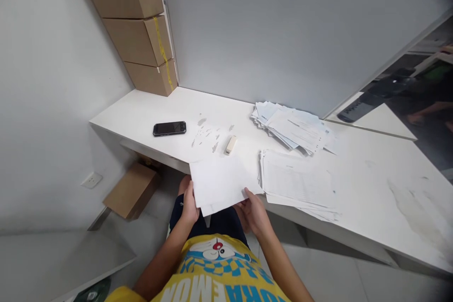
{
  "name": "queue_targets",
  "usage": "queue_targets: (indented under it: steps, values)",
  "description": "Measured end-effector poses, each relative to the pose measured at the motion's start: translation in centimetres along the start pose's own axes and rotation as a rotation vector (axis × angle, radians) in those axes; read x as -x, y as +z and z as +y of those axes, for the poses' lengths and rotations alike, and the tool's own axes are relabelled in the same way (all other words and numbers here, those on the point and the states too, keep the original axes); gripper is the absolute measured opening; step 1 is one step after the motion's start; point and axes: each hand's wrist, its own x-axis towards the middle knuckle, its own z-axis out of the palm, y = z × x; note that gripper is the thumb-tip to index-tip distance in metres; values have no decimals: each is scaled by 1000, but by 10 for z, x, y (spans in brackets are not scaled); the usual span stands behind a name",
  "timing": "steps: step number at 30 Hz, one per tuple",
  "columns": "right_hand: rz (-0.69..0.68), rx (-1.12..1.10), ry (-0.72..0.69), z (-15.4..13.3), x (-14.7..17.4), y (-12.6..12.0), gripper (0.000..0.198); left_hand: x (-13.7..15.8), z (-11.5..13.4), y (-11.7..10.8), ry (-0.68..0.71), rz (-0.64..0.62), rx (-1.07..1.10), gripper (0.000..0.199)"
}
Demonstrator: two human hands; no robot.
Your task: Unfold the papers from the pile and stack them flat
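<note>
Both of my hands grip white paper sheets (pixel 226 181) over the front edge of the table. My left hand (pixel 190 205) pinches their left edge, and my right hand (pixel 253 210) holds the lower right corner, thumb on top. The sheets lie slightly out of line with one another; their upper side looks blank. A stack of printed papers (pixel 297 179) lies just right of them. Behind it is a fanned pile of papers (pixel 293 125). Beyond the held sheets sits a small whitish block (pixel 231 145), possibly an eraser.
A black phone (pixel 169 128) lies on the white table (pixel 148 111) at left. Stacked cardboard boxes (pixel 146 40) stand at the back left, beside a large grey-white board (pixel 283 28). Another cardboard box (pixel 132 188) is on the floor. Behind the board's right end are dark objects.
</note>
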Motion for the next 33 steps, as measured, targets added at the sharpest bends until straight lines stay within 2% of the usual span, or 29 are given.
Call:
queue_targets:
  steps: [6,10,12,16,19,26,30,33]
  values:
    - [83,25,-63,1,-1,0,45,-1,-1,-24,58,91,-148,37]
    - [174,158,-144,-4,2,8,36,-2,1,-39,96,167,-125,42]
    - [200,256,-196,-6,4,10,33,-4,0,-46,100,158,-109,46]
    - [174,470,-300,-7,0,4,35,-8,-5,-56,115,65,-202,48]
    - [138,606,-367,-6,-5,-6,34,-9,-8,-61,99,63,-202,49]
    - [128,739,-359,-4,-13,-17,49,-8,-4,-62,89,105,-137,51]
    - [297,782,-479,-23,-15,-32,49,-8,-2,-65,69,152,-85,53]
    - [390,652,-601,-54,-14,-46,47,-8,-5,-68,71,221,-64,52]
